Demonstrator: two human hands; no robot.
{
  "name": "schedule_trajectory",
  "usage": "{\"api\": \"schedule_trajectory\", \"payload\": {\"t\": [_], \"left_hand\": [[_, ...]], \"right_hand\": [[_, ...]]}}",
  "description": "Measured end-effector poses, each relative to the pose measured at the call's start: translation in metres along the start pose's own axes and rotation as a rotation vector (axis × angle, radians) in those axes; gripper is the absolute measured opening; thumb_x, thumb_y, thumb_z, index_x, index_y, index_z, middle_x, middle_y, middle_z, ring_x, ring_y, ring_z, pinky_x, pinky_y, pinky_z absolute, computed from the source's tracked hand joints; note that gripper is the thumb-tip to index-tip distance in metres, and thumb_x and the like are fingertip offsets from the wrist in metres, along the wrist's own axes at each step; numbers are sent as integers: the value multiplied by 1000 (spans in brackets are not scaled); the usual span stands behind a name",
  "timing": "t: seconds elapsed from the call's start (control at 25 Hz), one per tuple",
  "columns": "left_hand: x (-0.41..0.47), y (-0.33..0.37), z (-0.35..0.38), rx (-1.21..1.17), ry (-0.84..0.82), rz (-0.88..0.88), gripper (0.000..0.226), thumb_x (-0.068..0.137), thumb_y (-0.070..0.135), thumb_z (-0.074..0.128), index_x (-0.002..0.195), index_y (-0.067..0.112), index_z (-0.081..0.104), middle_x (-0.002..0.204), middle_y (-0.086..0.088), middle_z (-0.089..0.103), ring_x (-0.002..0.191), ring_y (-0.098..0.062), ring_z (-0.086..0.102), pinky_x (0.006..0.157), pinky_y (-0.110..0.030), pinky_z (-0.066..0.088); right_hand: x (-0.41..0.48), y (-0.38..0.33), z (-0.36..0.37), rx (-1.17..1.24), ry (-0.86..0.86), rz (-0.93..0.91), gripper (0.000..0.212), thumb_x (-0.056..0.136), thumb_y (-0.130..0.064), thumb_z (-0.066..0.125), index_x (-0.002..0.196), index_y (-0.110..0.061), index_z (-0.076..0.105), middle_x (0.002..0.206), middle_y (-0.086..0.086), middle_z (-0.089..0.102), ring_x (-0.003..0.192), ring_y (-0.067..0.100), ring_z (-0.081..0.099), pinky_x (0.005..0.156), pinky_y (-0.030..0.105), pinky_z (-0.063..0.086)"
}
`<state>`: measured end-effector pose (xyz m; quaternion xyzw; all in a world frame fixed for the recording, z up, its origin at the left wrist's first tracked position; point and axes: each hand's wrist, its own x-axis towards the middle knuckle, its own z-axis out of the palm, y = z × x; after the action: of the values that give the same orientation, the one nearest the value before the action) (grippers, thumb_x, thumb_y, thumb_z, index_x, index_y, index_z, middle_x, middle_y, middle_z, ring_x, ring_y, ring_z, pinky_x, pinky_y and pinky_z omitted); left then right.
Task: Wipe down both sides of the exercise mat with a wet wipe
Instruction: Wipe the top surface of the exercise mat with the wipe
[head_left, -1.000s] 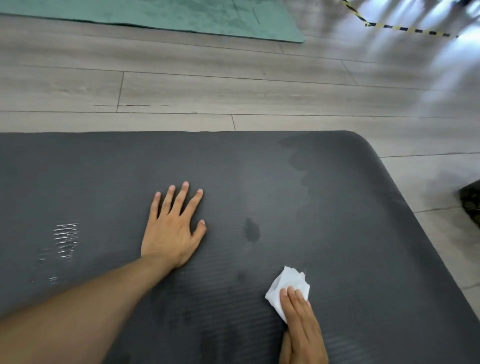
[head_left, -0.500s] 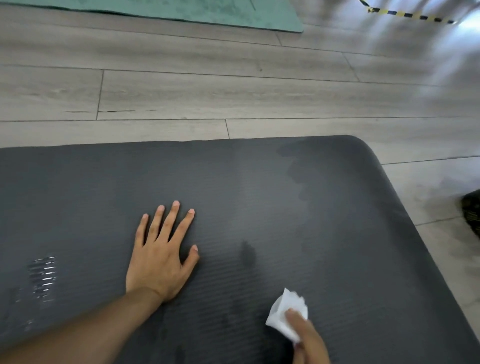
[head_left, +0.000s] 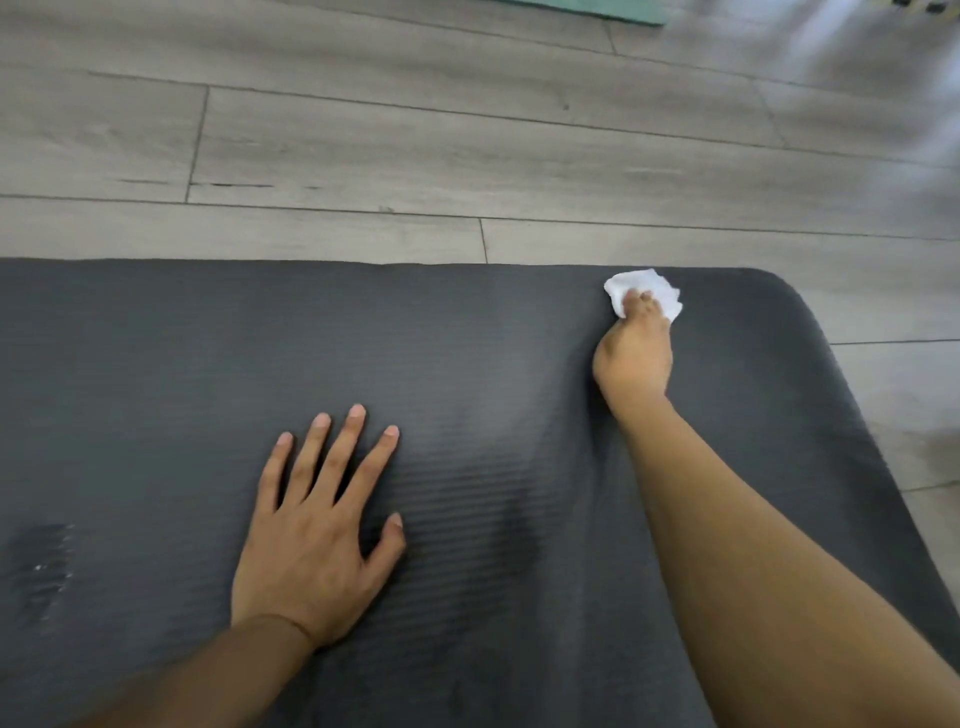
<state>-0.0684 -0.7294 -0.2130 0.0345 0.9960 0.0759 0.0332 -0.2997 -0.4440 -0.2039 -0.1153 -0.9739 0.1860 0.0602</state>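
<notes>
On the floor (head_left: 467, 156): dark mat (head_left: 156, 364), laid flat.
Left hand (head_left: 317, 535): fingers spread, palm flat on mat.
Right hand (head_left: 634, 353): fingers bunched on white wipe (head_left: 644, 291), at mat's far edge.

Grey wood-look floor planks (head_left: 467, 156) fill the upper half of the frame and run down the right edge, their long seams crossing from left to right with a few short cross joints between them. At the top edge, right of centre, shows a thin strip of a teal mat (head_left: 613, 9). The upper right corner is washed with pale, blurred glare (head_left: 893, 67) on the floor, where detail cannot be told.
</notes>
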Motion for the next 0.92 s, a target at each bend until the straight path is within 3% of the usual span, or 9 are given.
{"api": "schedule_trajectory", "payload": {"t": [0.08,0.28,0.36,0.44,0.52,0.6,0.68,0.8,0.92], "left_hand": [[1,-2,0,4,-14,-7,77,91,54,39,162,28,24,170,-4,19,157,-30,17,124,-58,17],[-1,-1,0,1,-4,4,77,90,53,39,161,28,28,170,-4,21,156,-31,20,123,-59,19],[-1,-2,0,5,0,3,76,90,54,39,161,28,28,169,-4,21,156,-30,19,124,-58,19],[-1,-2,0,3,13,-5,76,90,54,39,161,27,28,169,-4,21,156,-30,19,124,-58,19],[1,1,1,-5,29,1,76,90,54,40,161,27,29,169,-5,22,156,-30,20,124,-58,19],[0,0,2,-3,24,-4,76,90,54,40,161,27,30,169,-5,23,156,-31,21,124,-58,19],[0,-1,1,-12,16,-3,76,90,54,40,160,26,30,169,-5,23,156,-30,20,124,-58,19],[0,-2,0,-7,-1,-5,76,89,54,41,160,26,32,169,-5,24,156,-30,21,124,-58,18],[0,-1,2,0,4,3,76,90,54,40,160,25,31,169,-6,23,156,-30,20,124,-57,18]], "right_hand": [[-13,-49,35,30,-55,-213,53,88,2,38,140,-3,47,149,16,42,140,32,34,113,42,33],[-58,-138,63,66,-372,-910,47,100,-9,38,146,-11,42,155,10,37,145,23,29,121,33,16],[-27,-92,41,58,-269,-728,45,100,-12,40,144,-12,46,151,8,43,141,23,36,116,24,25],[8,-26,5,58,-70,-242,37,100,-23,45,135,-15,56,137,3,55,128,21,50,98,12,37],[24,17,-27,-68,-38,92,38,97,-16,45,134,-14,53,137,10,54,123,29,51,97,29,42],[21,11,-24,-36,-65,149,45,91,-8,37,134,-8,48,139,16,48,124,39,46,98,43,40],[-7,-26,0,42,-37,-48,51,87,-7,35,136,-1,49,143,20,46,131,40,42,105,44,37],[-80,-101,43,92,-228,-610,50,91,-6,41,140,-2,49,147,20,44,139,34,38,115,45,30],[-109,-120,50,85,-377,-970,51,92,-11,38,142,-7,48,149,14,44,141,26,37,120,32,20]]}}
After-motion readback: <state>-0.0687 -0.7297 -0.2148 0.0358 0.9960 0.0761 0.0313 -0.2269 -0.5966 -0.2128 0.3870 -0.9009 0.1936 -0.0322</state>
